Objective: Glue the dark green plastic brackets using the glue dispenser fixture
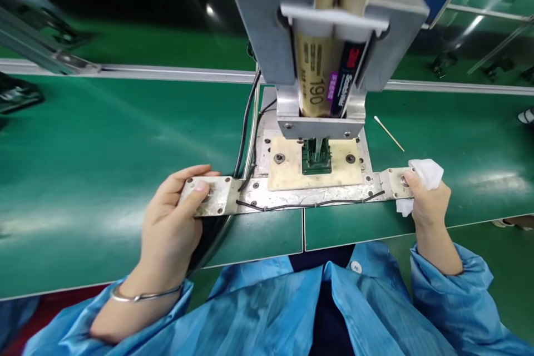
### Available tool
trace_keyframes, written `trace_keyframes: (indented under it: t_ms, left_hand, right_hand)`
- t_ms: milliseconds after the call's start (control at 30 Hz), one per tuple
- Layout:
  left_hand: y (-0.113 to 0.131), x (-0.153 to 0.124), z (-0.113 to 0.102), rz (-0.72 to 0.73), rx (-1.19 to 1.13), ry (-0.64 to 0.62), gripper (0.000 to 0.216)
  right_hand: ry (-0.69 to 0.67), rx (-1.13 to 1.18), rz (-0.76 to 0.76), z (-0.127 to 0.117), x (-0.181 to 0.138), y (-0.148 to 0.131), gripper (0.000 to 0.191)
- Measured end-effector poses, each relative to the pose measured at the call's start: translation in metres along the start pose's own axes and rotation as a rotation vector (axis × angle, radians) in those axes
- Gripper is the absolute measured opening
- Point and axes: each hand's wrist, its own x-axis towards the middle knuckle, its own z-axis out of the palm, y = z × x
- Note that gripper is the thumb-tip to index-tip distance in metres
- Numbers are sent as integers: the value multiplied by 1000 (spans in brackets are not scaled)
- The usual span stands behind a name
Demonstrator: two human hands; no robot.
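Observation:
At the left end of a metal base bar (287,197), my left hand (167,222) is closed around a button block (221,192), its thumb pressed on the button. My right hand (431,206) grips the button block (392,182) at the other end, thumb on that button. A crumpled white wipe (429,171) is also held in my right hand. Between the hands, a small dark green part (316,166) sits in a cream fixture plate (287,175). Above it a twin adhesive cartridge (312,78) stands in a metal holder (271,39), its nozzle (319,147) reaching down into the part.
On the green table (104,178) a cotton swab (389,133) lies right of the fixture. Black cables (247,122) run behind the bar's left side. A metal rail (167,73) crosses the back, with a dark object (19,93) at far left.

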Motion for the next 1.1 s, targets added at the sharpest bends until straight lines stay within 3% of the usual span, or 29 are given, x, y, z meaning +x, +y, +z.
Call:
trace_keyframes:
  t_ms: [600,1100]
  left_hand:
    - [-1,-3,0,60,1,-18,31]
    - [-3,-5,0,61,-10,-46,28]
  right_hand:
    - [7,75,44,1,-4,-17,44]
    - [53,145,-20,3,-3,-19,45]
